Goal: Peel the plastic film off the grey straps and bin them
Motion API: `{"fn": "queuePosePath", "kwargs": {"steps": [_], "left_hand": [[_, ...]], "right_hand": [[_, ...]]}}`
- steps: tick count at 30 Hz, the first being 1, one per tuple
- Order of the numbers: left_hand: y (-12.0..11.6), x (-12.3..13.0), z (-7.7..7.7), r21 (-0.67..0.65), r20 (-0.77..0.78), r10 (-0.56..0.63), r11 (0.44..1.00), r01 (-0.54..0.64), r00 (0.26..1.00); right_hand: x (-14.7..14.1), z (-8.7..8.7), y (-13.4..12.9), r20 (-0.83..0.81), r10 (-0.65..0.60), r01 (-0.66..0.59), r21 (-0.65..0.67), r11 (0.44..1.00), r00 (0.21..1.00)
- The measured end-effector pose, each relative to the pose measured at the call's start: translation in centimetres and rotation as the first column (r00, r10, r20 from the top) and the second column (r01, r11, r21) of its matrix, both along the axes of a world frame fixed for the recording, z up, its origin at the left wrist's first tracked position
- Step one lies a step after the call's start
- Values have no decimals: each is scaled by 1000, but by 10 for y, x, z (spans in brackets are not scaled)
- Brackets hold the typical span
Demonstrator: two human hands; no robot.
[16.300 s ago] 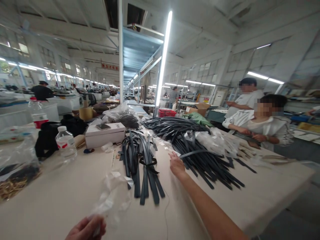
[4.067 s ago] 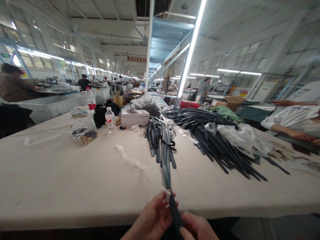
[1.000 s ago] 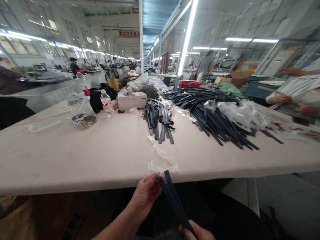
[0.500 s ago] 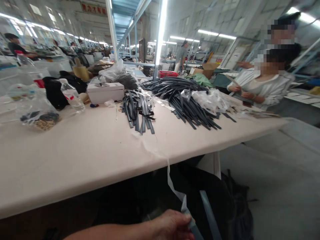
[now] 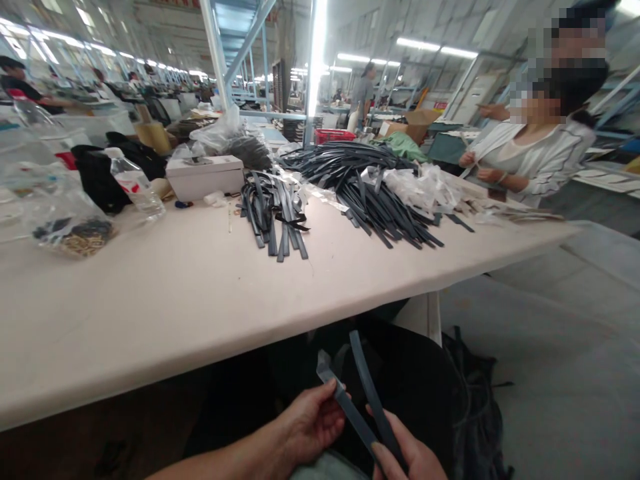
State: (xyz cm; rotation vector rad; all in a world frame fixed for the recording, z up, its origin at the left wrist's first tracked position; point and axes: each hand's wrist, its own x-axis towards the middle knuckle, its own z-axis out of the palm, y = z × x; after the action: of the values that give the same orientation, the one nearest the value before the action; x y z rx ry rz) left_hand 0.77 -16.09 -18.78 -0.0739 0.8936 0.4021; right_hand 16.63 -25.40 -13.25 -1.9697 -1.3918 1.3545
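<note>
Dark strips (image 5: 355,417) higher now — in both hands (image 5: 317,420) (image 5: 413,453)

Strap bundle (image 5: 260,203) on table (image 5: 175,293); bottle (image 5: 133,185) left, strap heap (image 5: 383,210) right.

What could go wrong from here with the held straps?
Only the right hand grips the free-ended dark strap; it might slip.
The other dark strap, also in the left hand, seems to have a bent translucent strip at its tip, which could crease.
The smaller strap bundle's pieces overlap, so pulling one may drag others.
</note>
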Motion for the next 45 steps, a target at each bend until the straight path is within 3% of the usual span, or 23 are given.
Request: {"fn": "queuePosePath", "kwargs": {"steps": [7, 11, 13, 16, 19, 23, 26, 29, 32, 35, 38, 41, 45], "left_hand": [[-4, -4, -4, 132, 47, 66, 989, -72, 997], [4, -9, -8, 91, -23, 146, 985, -144, 989], [4, -10, -9, 47, -6, 111, 993, -111, 994], [-2, -7, -11, -6, 74, 17, 1000, -17, 997], [-4, -3, -14, -29, 47, 34, 999, -32, 998], [0, -5, -17, -31, 4, 69, 997, -69, 998], [1, -6, -15, -69, 13, 41, 997, -40, 999], [-1, -2, -12, -52, 96, -19, 998, 24, 995], [1, -1, -14, -24, 70, 12, 1000, -10, 997], [8, -5, -20, 2, 5, 91, 996, -91, 996], [9, -7, -23, -15, -23, 84, 996, -84, 996], [5, -4, -21, -10, 33, 29, 1000, -28, 999], [6, -4, -20, 43, 8, 58, 997, -59, 998]], "right_hand": [[-25, -7, 39, 9, 29, -30, 37, 999, 1000], [-7, 7, 28, -27, 64, -62, 46, 997, 998], [-2, 10, 25, 15, 70, -70, 50, 996, 997], [-12, 3, 34, 97, 68, -71, 29, 997, 993], [-23, -7, 44, 148, 40, -48, 48, 998, 988], [-11, 0, 30, 35, 13, -12, -20, 1000, 999], [-2, 3, 22, 62, 30, -26, -61, 998, 998], [-10, -7, 32, 160, 32, -29, -18, 999, 987], [-18, -14, 41, 167, 28, -31, 14, 999, 986], [-11, -5, 34, 54, 29, -28, -28, 999, 998], [-5, 3, 28, 90, 45, -41, -48, 998, 995], [-15, -1, 39, 182, 49, -49, 1, 999, 982], [-23, -6, 50, 185, 25, -37, 63, 997, 982]]}}
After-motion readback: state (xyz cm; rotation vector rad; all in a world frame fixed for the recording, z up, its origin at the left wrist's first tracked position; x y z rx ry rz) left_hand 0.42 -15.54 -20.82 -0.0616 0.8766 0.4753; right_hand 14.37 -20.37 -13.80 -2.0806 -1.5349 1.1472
